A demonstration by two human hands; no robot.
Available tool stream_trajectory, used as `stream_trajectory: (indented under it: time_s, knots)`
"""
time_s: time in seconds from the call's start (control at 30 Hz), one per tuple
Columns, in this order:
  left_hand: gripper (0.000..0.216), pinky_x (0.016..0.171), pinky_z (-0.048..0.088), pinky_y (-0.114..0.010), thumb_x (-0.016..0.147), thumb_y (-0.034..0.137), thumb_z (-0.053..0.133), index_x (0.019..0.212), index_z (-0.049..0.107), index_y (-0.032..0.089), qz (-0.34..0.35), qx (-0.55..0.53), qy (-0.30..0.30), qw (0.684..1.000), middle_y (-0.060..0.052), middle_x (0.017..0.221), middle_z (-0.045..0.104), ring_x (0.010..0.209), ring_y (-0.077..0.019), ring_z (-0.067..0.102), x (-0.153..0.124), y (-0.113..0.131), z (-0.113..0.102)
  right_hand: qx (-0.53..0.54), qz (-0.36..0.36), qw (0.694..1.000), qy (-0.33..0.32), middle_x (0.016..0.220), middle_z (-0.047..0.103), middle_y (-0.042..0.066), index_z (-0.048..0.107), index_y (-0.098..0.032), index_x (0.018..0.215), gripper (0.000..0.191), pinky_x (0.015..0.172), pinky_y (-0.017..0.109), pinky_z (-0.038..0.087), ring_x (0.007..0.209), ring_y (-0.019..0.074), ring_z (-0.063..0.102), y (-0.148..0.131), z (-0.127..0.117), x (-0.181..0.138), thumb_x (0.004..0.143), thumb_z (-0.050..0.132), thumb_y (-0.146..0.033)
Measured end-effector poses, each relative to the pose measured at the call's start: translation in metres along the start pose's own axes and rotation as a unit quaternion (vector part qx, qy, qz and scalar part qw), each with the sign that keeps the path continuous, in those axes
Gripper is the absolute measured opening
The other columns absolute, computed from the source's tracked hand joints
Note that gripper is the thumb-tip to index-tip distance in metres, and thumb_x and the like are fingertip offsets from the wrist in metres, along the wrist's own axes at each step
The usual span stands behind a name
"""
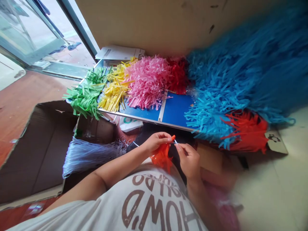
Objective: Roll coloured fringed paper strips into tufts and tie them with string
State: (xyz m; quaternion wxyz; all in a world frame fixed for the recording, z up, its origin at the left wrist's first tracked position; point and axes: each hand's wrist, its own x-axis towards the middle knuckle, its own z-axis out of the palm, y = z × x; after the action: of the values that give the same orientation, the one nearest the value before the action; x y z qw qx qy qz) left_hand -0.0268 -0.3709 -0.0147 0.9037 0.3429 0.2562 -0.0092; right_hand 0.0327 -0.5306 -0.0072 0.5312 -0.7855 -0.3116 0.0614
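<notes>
My left hand [156, 142] is closed in a pinch on the top of an orange paper tassel [162, 157], whose fringe hangs down over my lap. My right hand [189, 157] is closed too, its fingertips pinching a thin white string or tie [175, 141] right at the tassel's top. The two hands nearly touch, just in front of the near edge of a blue table [176, 109].
On the table lie piles of cut paper fringe: green [84, 96], yellow [115, 88], pink [148, 80], red [178, 75] and a big blue heap [240, 70], with an orange-red bunch [245, 131]. An open cardboard box [36, 144] and a bundle of pale threads [89, 154] sit at left.
</notes>
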Motion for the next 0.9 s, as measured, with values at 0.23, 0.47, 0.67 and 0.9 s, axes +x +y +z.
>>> stream_trajectory:
  time_s: [0.23, 0.47, 0.67, 0.9]
  knots:
    - [0.045, 0.055, 0.049, -0.019, 0.051, 0.031, 0.095, 0.077, 0.065, 0.010, -0.005, 0.004, -0.003, 1.000, -0.001, 0.063, 0.068, 0.053, -0.0086, 0.062, -0.002, 0.001, -0.001, -0.002, -0.004, 1.000, 0.001, 0.075, 0.069, 0.001, 0.072, -0.021, 0.084, 0.018, 0.067, 0.025, 0.047, 0.069, 0.0139, 0.062, -0.002, -0.004, -0.003, 0.093, 0.060, -0.031]
    - [0.043, 0.061, 0.049, -0.020, 0.058, 0.037, 0.091, 0.081, 0.065, 0.011, 0.028, 0.079, -0.023, 0.996, -0.001, 0.070, 0.069, 0.060, -0.0088, 0.063, 0.000, -0.006, -0.005, -0.015, 0.025, 0.999, -0.019, 0.080, 0.070, 0.003, 0.070, -0.020, 0.084, 0.026, 0.071, 0.027, 0.048, 0.075, 0.0163, 0.064, 0.005, -0.001, -0.001, 0.095, 0.055, -0.039]
    - [0.026, 0.063, 0.048, -0.022, 0.076, 0.034, 0.076, 0.082, 0.061, 0.014, 0.211, 0.360, -0.002, 0.909, -0.001, 0.074, 0.066, 0.066, -0.0108, 0.062, -0.004, -0.013, -0.010, -0.028, 0.098, 0.983, -0.155, 0.096, 0.072, 0.008, 0.054, -0.016, 0.129, 0.050, 0.076, 0.033, 0.053, 0.086, 0.0210, 0.068, 0.009, 0.001, 0.001, 0.094, 0.052, -0.050]
    - [0.019, 0.060, 0.040, -0.019, 0.075, 0.016, 0.069, 0.087, 0.054, 0.019, 0.267, 0.572, 0.000, 0.775, 0.003, 0.075, 0.066, 0.065, -0.0103, 0.059, -0.010, -0.010, -0.008, -0.036, 0.033, 0.996, -0.075, 0.089, 0.071, 0.006, 0.067, -0.021, 0.095, 0.028, 0.073, 0.029, 0.051, 0.081, 0.0182, 0.067, 0.014, 0.019, 0.000, 0.097, 0.046, -0.040]
